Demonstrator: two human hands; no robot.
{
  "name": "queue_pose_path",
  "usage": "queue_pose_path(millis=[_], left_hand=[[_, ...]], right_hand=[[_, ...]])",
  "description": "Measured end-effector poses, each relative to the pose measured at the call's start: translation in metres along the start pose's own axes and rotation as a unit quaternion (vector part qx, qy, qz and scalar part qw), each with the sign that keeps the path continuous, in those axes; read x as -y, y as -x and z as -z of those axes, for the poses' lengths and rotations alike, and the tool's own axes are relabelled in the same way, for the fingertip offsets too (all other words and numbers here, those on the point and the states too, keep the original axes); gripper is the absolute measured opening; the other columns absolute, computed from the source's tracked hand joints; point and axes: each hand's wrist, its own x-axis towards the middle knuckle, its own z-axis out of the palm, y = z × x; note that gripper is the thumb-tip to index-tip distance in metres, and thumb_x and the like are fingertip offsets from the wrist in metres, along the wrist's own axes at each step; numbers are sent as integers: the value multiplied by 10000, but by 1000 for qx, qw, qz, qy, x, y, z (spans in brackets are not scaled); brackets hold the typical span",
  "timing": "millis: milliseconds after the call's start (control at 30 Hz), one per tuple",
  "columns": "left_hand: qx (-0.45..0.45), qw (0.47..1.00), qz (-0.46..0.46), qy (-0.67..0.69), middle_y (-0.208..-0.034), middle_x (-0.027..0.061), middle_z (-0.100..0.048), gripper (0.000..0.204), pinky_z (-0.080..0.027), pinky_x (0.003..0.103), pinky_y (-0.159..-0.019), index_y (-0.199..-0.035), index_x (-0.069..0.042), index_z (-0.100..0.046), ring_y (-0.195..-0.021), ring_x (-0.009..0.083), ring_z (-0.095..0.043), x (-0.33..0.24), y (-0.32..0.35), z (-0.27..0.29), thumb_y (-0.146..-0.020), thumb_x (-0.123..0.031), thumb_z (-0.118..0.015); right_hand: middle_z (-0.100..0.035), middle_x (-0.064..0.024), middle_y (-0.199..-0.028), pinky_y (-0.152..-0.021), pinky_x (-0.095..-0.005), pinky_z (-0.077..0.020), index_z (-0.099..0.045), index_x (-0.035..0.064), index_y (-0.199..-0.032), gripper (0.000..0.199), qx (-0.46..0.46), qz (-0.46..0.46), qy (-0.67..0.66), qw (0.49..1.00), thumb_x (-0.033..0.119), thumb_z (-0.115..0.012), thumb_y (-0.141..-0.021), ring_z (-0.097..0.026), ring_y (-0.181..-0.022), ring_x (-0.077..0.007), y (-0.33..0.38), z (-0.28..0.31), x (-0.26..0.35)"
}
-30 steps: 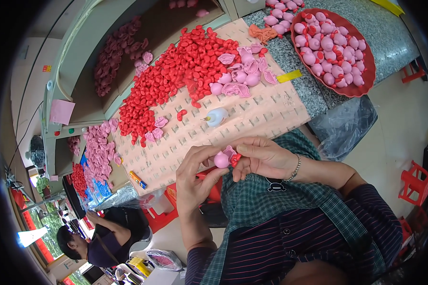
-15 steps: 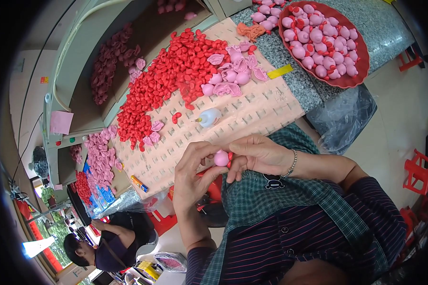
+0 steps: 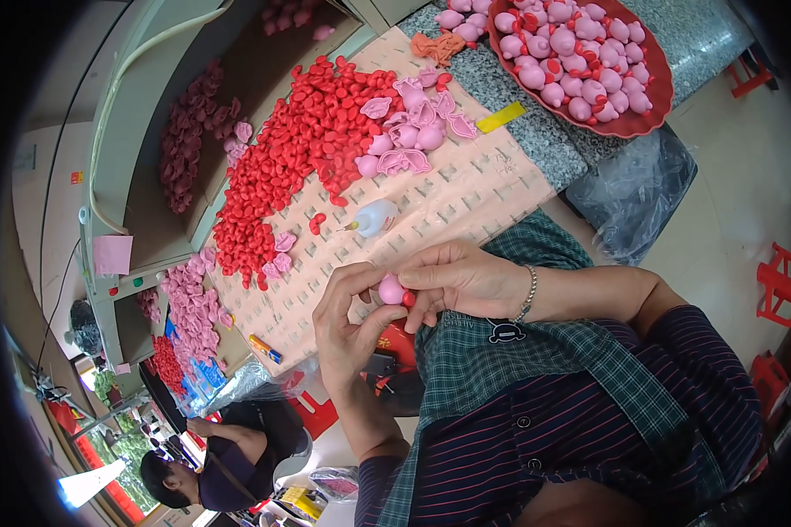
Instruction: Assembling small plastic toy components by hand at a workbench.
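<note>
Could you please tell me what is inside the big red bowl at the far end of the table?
The red bowl is heaped with small pink rounded pieces, a few showing red bits. Whatever lies beneath the top layer, and the bowl's floor, is covered by the heap and cannot be seen.

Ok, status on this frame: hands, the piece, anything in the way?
Left hand and right hand both pinching one small pink piece, red bit at its side. Held above pegged board. Nothing between hands; glue bottle lies apart.
</note>
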Motion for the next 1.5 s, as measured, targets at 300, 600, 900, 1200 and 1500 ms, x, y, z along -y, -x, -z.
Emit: queue_pose_path(millis=[300,600,900,1200,1500], left_hand=[[-35,999,-11,19,-1064,125,-651,452,-482,282,-714,-1090,3,-660,-819,169,-580,7,2,-1,-700,-121,-851],[-80,995,-11,51,-1139,175,-671,454,-520,319,-800,-1110,10,-668,-981,232,-647,4,2,-8,-702,-84,-842],[-87,994,-28,54,-1073,181,-696,394,-541,356,-862,-1024,21,-689,-995,268,-680,-3,4,-7,-677,-71,-850],[-39,995,-78,-49,-1068,199,-691,434,-545,355,-838,-1059,0,-653,-987,282,-682,-9,-2,-3,-669,-43,-838],[-12,979,-131,-159,-1067,184,-670,395,-554,372,-737,-1021,33,-667,-887,319,-663,-16,-10,-3,-677,-90,-817]], right_hand=[[-666,-129,-1147,-788,-320,-568,-552,-14,-1284,347,19,27,-12,999,212,-533,-1021,-717,-920,-256,-1,-4,-3],[-654,-143,-1163,-783,-325,-569,-523,-4,-1317,332,-1,79,29,996,143,-520,-1020,-718,-909,-260,-2,-4,-8],[-691,-113,-1057,-713,-248,-533,-588,-2,-1238,278,-30,97,47,994,142,-566,-1002,-722,-847,-209,3,-14,-7],[-699,-91,-1025,-650,-236,-505,-619,9,-1198,245,-32,88,26,995,141,-572,-997,-726,-806,-205,2,-9,-11],[-692,-94,-1049,-604,-243,-501,-619,5,-1200,252,-25,111,2,993,148,-566,-1000,-722,-765,-209,3,-4,-17]])
